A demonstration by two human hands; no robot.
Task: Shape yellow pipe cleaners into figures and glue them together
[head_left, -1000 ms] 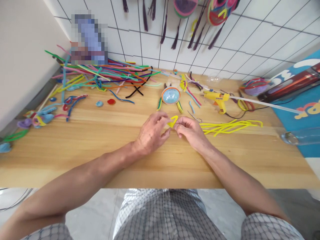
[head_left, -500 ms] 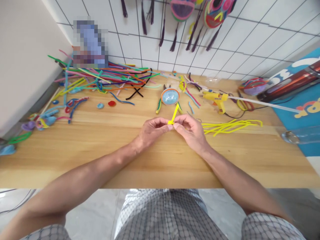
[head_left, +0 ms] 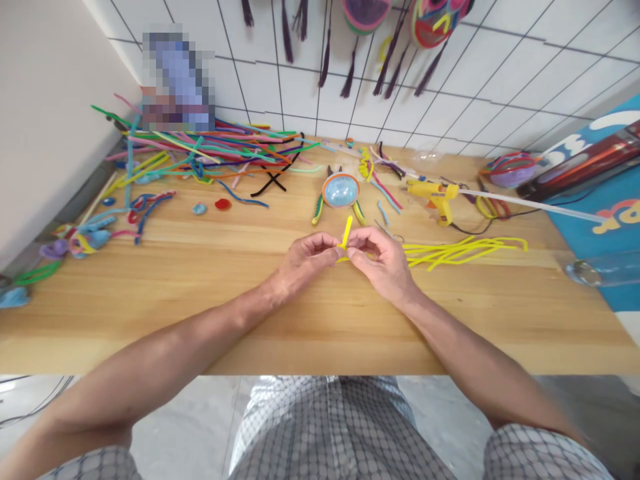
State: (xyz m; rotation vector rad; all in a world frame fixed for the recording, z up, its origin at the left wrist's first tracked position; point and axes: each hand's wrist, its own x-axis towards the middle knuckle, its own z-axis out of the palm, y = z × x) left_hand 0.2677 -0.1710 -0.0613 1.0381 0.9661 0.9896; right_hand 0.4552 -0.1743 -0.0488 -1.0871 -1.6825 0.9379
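Between my two hands, over the middle of the table, a yellow pipe cleaner (head_left: pixel 348 231) stands up with its lower part bent at my fingertips. My left hand (head_left: pixel 313 261) pinches it from the left with thumb and forefinger. From the right, my right hand (head_left: pixel 377 259) pinches the same piece, the two sets of fingertips almost touching. Just beyond them lies a blue oval piece with an orange rim (head_left: pixel 341 191), resting over pliers with green and yellow handles (head_left: pixel 317 209). Several yellow pipe cleaners (head_left: pixel 465 251) lie right of my right hand.
A heap of coloured pipe cleaners (head_left: pixel 210 150) covers the back left of the wooden table (head_left: pixel 320 333). A yellow glue gun (head_left: pixel 435 196) with its cord lies at the right, near a clear bottle (head_left: pixel 595 270). Small craft pieces (head_left: pixel 90 237) lie far left.
The upright part of the yellow pipe cleaner looks shorter and its tip sits lower. A yellow end now shows below my fingertips. Both hands keep almost the same place; the view has shifted slightly.
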